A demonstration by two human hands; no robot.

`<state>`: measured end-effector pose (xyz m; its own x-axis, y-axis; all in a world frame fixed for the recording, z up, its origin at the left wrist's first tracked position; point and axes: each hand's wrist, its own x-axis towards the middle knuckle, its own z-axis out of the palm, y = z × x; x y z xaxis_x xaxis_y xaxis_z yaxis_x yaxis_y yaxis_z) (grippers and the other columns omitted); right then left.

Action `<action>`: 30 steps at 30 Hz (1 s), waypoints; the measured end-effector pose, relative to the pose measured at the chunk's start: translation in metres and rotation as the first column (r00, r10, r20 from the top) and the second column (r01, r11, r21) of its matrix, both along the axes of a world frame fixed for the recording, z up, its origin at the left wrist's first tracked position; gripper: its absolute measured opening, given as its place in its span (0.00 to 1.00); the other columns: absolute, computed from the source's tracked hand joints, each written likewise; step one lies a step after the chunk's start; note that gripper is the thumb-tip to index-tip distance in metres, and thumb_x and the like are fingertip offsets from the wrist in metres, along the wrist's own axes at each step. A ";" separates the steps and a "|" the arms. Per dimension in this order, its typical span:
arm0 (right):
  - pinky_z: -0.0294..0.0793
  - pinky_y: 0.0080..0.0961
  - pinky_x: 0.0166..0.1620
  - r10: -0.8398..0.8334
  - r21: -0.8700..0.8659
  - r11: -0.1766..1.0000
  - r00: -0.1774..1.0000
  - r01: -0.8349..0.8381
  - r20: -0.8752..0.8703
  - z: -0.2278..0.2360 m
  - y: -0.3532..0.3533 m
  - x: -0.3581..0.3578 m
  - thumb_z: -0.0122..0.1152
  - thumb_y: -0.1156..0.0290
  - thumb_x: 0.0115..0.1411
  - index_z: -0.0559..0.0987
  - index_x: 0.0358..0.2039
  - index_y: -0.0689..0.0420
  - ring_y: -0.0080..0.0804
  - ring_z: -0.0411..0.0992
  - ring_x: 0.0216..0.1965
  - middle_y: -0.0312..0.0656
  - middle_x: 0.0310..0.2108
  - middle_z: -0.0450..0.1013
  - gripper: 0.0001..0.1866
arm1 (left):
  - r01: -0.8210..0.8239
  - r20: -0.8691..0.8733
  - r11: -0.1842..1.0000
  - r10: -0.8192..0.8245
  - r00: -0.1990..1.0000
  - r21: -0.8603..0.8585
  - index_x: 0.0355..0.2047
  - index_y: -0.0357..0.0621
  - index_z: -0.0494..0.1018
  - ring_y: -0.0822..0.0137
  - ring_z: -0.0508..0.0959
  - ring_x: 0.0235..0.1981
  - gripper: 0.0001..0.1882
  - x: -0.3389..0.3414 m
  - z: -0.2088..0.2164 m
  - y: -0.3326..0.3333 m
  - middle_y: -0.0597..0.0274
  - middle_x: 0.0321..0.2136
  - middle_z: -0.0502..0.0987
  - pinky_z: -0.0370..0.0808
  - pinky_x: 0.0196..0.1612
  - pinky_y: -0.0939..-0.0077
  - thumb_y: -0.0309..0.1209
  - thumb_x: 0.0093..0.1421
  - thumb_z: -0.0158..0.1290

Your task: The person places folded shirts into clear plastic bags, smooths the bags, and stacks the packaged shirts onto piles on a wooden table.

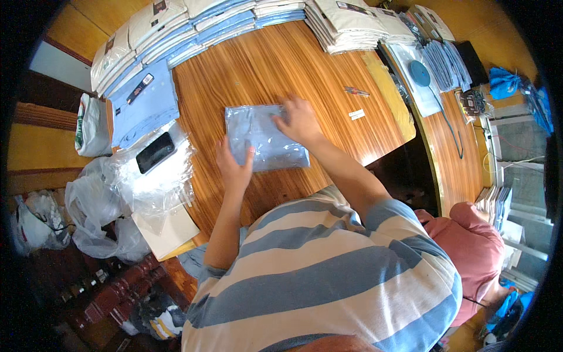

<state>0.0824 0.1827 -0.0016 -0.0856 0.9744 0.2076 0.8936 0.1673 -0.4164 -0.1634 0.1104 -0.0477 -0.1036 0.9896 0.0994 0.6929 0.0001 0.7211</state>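
Head view: flat, roughly rectangular package (267, 149), pale-blue folded fabric inside shiny, wrinkled clear film, lay on the glossy wooden table (264, 70), dark streaky grain, directly in front of the person. Left hand (236, 167) sat at the package's left side, thumb on the film, fingers along the left edge, thumb and fingers apart in a wide V; whether they pinched the film, couldn't tell. Right hand (300, 121) lay over the upper right part, palm down, thumb stretched out leftward, apart from the fingers; those bent near the top edge, slightly blurred, gaps between them hard to tell. Left of the package: loose heap of thin, crinkly clear bags (170, 190), with a smooth black slab phone (156, 152) on top. Above that, flat light-blue folded garment (146, 108) with a dark tag. Along the far edge, neat layered stacks (217, 20) of cream and blue folded cloth. To the right, slim pen (356, 91) and small white paper slip (356, 114) lay on bare wood. Further right, on a side surface, round flat blue disc (420, 73) with a cord, near folded blue cloth (443, 61).
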 end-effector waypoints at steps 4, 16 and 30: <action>0.77 0.36 0.50 -0.432 -0.529 0.818 0.847 0.224 -0.309 0.007 -0.069 0.033 0.72 0.59 0.61 0.77 0.52 0.65 0.42 0.78 0.46 0.53 0.46 0.79 0.27 | 0.121 0.601 0.848 0.258 0.757 -0.516 0.65 0.35 0.64 0.61 0.80 0.49 0.38 -0.037 0.020 0.010 0.53 0.49 0.80 0.79 0.46 0.67 0.40 0.62 0.66; 0.78 0.35 0.41 0.103 0.537 0.843 0.991 -0.038 -0.091 0.119 -0.126 0.021 0.72 0.75 0.50 0.82 0.48 0.52 0.43 0.76 0.41 0.41 0.41 0.77 0.22 | 0.584 0.944 0.804 0.271 -0.186 -0.116 0.74 0.41 0.53 0.46 0.61 0.71 0.51 0.001 0.060 0.023 0.43 0.70 0.60 0.63 0.69 0.46 0.71 0.67 0.38; 0.76 0.43 0.51 -0.272 -0.435 0.894 0.899 0.105 -0.342 -0.017 -0.013 0.095 0.71 0.55 0.58 0.81 0.44 0.61 0.54 0.77 0.48 0.59 0.44 0.78 0.23 | -0.035 0.836 0.949 0.294 0.462 -0.315 0.60 0.37 0.71 0.72 0.77 0.45 0.21 0.023 -0.008 -0.016 0.62 0.46 0.80 0.72 0.49 0.77 0.25 0.68 0.57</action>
